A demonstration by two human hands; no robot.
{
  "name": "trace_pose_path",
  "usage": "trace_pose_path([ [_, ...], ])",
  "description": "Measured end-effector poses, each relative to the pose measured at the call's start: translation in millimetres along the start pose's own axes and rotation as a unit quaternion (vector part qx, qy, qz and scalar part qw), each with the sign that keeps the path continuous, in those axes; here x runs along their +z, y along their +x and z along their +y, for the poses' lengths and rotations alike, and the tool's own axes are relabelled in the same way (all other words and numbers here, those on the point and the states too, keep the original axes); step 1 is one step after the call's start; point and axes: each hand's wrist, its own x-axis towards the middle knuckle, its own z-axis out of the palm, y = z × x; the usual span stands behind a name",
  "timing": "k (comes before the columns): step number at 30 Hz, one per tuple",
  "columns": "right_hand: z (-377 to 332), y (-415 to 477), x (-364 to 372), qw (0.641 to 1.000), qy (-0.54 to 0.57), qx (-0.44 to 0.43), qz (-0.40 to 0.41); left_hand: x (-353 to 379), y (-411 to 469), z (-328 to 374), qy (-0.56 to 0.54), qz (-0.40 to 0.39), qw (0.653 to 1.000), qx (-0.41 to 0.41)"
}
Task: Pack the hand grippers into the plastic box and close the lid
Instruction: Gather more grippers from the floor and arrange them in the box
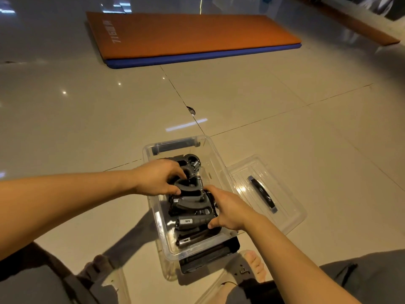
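Note:
A clear plastic box (215,159) stands on the tiled floor between my knees, with several black hand grippers (189,221) stacked inside. My left hand (158,178) reaches in from the left and grips the curved black handle of the top hand gripper (186,187). My right hand (228,208) comes in from the right, fingers curled round the grippers at the box's right side. The clear lid (282,207), with a dark handle, lies flat on the floor to the right of the box, off it.
An orange exercise mat (192,34) on a blue one lies far ahead on the floor. My bare right foot (255,264) and dark shorts are just below the box. Another clear plastic piece (114,281) sits at the bottom left.

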Motion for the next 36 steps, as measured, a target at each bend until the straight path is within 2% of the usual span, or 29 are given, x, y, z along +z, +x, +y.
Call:
trace_pose_path([
  [2,2,0,9,1.0,-0.001,0.015,-0.018,-4,-2,-12,0.079,0.053,0.995,-0.012],
  [4,1,1,15,0.999,-0.004,0.029,-0.039,-5,-4,-23,0.112,0.078,0.989,-0.054],
  [8,2,5,21,0.997,-0.003,0.048,-0.067,-3,-7,-41,0.108,0.007,0.986,-0.129],
  [12,0,11,27,0.994,0.024,0.07,-0.08,2,-15,-52,0.117,-0.064,0.985,-0.105],
  [20,-2,20,33,0.993,0.002,0.087,-0.085,7,-23,-65,0.15,-0.065,0.984,-0.073],
  [36,5,26,36,0.99,-0.013,0.115,-0.075,16,-23,-74,0.122,-0.026,0.989,-0.074],
])
